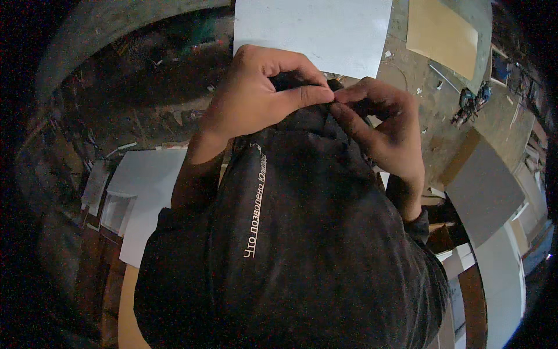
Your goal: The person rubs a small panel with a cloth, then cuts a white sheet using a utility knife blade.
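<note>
My left hand (258, 93) and my right hand (386, 125) meet in front of my body, thumbs and forefingers pinched closed with their tips touching. Whatever they pinch is too small or too dark to make out. Just below the fingertips lies bunched black cloth (314, 122), which runs into the black top (308, 232) I wear. White lettering goes down the left side of that top. Both sleeves are black, and my forearms are bare near the wrists.
Beyond my hands is a white sheet (314, 35), with a tan panel (443, 36) to its right. Small scraps and a dark bluish object (478, 100) lie on the floor. A grey-brown board (485, 189) leans at the right; white panels (154, 180) stand at the left.
</note>
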